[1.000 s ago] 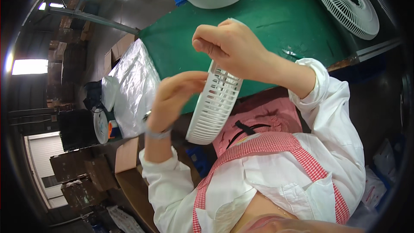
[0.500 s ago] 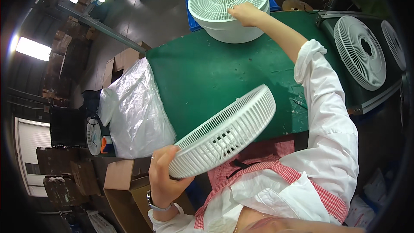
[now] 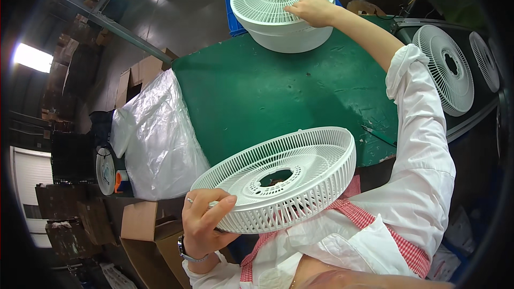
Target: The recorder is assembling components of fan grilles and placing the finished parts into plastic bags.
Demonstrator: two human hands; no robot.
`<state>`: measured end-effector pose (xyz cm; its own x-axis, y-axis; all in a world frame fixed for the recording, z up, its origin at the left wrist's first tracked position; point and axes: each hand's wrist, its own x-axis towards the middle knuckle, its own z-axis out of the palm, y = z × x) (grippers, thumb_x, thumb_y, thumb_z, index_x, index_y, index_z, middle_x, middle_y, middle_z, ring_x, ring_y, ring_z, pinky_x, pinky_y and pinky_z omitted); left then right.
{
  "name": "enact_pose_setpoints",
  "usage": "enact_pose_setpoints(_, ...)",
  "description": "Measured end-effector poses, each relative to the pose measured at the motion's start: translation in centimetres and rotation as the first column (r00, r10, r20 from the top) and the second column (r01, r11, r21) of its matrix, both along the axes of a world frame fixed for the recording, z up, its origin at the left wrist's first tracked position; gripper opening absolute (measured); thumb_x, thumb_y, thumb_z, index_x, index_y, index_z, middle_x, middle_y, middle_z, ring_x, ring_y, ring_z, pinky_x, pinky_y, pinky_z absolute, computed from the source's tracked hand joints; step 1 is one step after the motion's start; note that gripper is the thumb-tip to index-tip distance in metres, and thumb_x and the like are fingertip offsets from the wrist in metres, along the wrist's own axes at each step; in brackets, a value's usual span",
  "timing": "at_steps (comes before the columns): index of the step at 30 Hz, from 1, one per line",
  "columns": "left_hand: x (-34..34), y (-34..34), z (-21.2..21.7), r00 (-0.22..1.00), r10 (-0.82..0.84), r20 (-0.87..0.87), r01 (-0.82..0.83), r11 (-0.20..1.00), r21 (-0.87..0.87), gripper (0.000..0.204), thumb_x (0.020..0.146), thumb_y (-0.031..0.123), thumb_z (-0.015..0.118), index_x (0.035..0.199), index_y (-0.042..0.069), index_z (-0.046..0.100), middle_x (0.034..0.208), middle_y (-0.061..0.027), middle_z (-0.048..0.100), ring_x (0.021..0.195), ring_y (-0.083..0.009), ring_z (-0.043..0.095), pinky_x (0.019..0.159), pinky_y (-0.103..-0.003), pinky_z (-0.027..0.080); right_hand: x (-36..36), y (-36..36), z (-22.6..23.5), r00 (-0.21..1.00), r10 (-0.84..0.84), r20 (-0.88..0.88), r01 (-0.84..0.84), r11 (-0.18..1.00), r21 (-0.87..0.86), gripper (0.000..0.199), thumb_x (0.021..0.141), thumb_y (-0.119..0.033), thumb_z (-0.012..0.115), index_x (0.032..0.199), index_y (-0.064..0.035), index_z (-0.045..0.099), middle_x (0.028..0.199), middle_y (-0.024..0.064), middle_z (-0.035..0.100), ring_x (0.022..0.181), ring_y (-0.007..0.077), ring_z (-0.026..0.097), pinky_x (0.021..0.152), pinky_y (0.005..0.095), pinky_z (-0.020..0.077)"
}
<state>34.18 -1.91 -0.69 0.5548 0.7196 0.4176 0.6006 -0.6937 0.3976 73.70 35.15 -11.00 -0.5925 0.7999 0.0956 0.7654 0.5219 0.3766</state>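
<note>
My left hand grips the rim of a white round fan grille, thumb on its inner side. This grille is tilted with its open side up, close to my body, and has a round hole in its centre. At the far end of the table, my right hand is closed with its fingertips on another white fan grille, which has a solid disc in its middle. That grille lies on top of a white round stack; whether the fingers hook into its slots, I cannot tell.
Under the stack is the green table, with a blue crate behind it. Clear plastic bags hang over its left edge. More fan grilles stand at the right on a dark surface. An open cardboard box sits at lower left.
The grille in my left hand has turned from nearly edge-on, so its inside and central hole now show. My right hand stays on the far grille, its fingers shifted slightly.
</note>
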Motion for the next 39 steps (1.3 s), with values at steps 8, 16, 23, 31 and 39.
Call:
enact_pose_setpoints(8,-0.1,0.6,-0.2,1.000,0.012,0.012,-0.012,1.000,-0.004,0.064,0.057,0.026,0.087,0.115,0.014,0.063,0.095,-0.0059,0.065,0.079,-0.0237,0.061,0.072,-0.037,0.044,-0.9,-0.2,-1.7,0.997,-0.028,-0.078,0.037,0.992,0.117,0.056,0.065,-0.004,0.071,0.119,-0.0040,0.055,0.107,0.0119,0.062,0.095,0.0297,0.066,0.073,0.0394,0.0562)
enact_pose_setpoints(16,0.3,0.4,-0.6,1.000,0.016,0.009,-0.016,0.998,0.058,0.062,0.056,0.029,0.087,0.113,0.016,0.069,0.084,-0.0017,0.060,0.070,-0.0194,0.056,0.066,-0.035,0.043,0.6,2.1,4.7,0.899,0.148,-0.411,0.153,0.775,0.613,0.019,0.073,-0.009,0.065,0.092,-0.0070,0.063,0.087,0.0092,0.066,0.082,0.0249,0.067,0.068,0.0356,0.0547)
enact_pose_setpoints(23,1.6,-3.5,0.1,0.997,-0.077,-0.013,0.078,0.992,0.096,0.054,0.059,0.038,0.084,0.107,0.014,0.074,0.067,0.0017,0.050,0.053,-0.0156,0.049,0.049,-0.029,0.037,0.3,-4.5,12.9,0.739,0.523,-0.426,0.118,0.521,0.845,0.004,0.082,-0.013,0.061,0.086,-0.0118,0.063,0.078,0.0109,0.068,0.074,0.0308,0.069,0.063,0.0385,0.0533)
enact_pose_setpoints(31,2.0,-6.0,0.5,0.981,-0.150,0.120,0.145,0.988,0.042,0.055,0.076,0.037,0.080,0.114,0.006,0.056,0.069,-0.0007,0.059,0.052,-0.0159,0.053,0.049,-0.030,0.040,-4.0,-25.3,11.6,0.347,0.126,-0.929,-0.165,0.984,0.072,0.015,0.085,-0.007,0.068,0.092,0.0041,0.061,0.071,0.0098,0.060,0.065,0.0134,0.059,0.059,0.0293,0.0467)
enact_pose_setpoints(39,5.0,-6.2,-0.9,0.993,-0.098,0.071,0.089,0.989,0.122,0.047,0.071,0.037,0.079,0.115,0.024,0.066,0.080,0.0015,0.056,0.059,-0.0139,0.051,0.055,-0.029,0.040,-7.1,-26.7,5.7,-0.205,0.712,-0.671,-0.578,0.465,0.670,0.035,0.084,-0.008,0.073,0.114,0.0004,0.058,0.086,0.0165,0.067,0.076,0.0322,0.068,0.066,0.0342,0.0518)
